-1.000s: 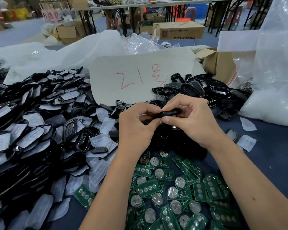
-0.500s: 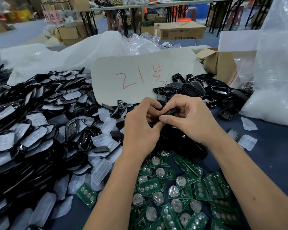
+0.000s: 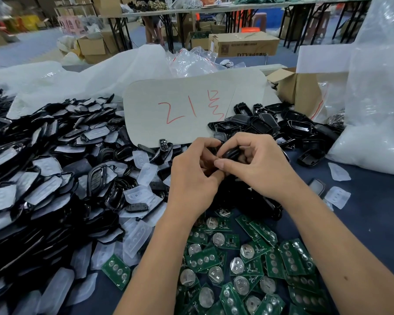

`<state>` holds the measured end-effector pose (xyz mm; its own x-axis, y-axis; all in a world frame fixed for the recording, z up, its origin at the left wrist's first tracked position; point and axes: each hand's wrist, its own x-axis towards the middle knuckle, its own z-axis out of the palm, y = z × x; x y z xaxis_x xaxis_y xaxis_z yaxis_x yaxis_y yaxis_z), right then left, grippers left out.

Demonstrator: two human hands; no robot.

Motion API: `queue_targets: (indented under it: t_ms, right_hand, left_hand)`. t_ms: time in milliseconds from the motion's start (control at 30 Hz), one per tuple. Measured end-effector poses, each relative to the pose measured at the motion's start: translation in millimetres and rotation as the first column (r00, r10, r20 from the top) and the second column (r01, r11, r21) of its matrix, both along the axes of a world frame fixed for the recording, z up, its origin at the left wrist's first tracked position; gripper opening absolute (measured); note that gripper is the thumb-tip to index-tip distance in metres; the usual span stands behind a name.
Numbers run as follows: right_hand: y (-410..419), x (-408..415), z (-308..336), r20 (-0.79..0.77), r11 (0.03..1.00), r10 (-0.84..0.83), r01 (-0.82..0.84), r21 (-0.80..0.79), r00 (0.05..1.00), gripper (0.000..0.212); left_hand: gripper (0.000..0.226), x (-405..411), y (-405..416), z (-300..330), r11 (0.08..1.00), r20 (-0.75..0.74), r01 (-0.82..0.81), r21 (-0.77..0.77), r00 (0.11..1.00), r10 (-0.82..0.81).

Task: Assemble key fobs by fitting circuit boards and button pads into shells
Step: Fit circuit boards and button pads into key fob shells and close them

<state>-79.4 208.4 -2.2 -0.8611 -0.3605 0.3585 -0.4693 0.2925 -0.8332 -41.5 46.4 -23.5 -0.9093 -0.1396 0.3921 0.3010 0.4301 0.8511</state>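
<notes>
Surface: dark blue table (image 3: 373,223), green round-contact circuit boards (image 3: 248,253) near, black shells with translucent pads (image 3: 43,178) heaped left.
Room: warehouse, brown cardboard boxes (image 3: 243,45) behind.
Fob: small black plastic shell (image 3: 231,153) above the table's middle, long axis roughly left-right, right end tilted up.
Hands: left hand (image 3: 191,176) and right hand (image 3: 257,164) both pinch it with curled fingers.

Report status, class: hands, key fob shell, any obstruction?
Left hand and right hand both grip the black plastic key fob shell. Green circuit boards lie below. No obstruction.
</notes>
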Motion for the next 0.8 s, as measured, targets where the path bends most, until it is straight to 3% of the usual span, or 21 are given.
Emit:
queue_targets:
  t_ms: [167,233,367,500,667,800]
  right_hand:
    - [-0.2,-0.6,-1.2,0.147,0.968,0.03,0.007,-0.249,0.989,0.021]
    - [-0.3,-3.2,-2.4,0.193,0.951,0.041,0.021,-0.31,0.98,0.013]
    - [-2.1,-2.8,-6.2,0.236,0.949,0.07,0.008,-0.316,0.969,0.027]
    - [-7.3,-0.2,-6.5,0.248,0.935,0.073,0.02,-0.354,0.966,0.03]
    - [-4.1,-0.3,-5.7,0.239,0.931,0.103,-0.009,-0.364,0.966,0.036]
    - [-3.0,1.3,-3.5,0.225,0.931,0.134,-0.045,-0.362,0.965,0.026]
  left_hand:
    - [0.034,-0.8,-1.6,4.6,0.975,0.049,0.001,0.224,0.999,-0.012]
    - [0.026,-0.5,-4.6,5.1,0.916,0.092,0.038,0.4,0.992,-0.081]
    - [0.026,1.9,-6.8,6.2,0.761,0.111,0.091,0.643,0.971,-0.21]
    - [0.046,2.5,-7.5,7.3,0.688,0.117,0.107,0.718,0.955,-0.271]
    - [0.044,4.4,-8.3,8.3,0.653,0.104,0.159,0.74,0.932,-0.346]
    - [0.041,6.0,-6.5,10.3,0.614,0.092,0.191,0.766,0.913,-0.399]
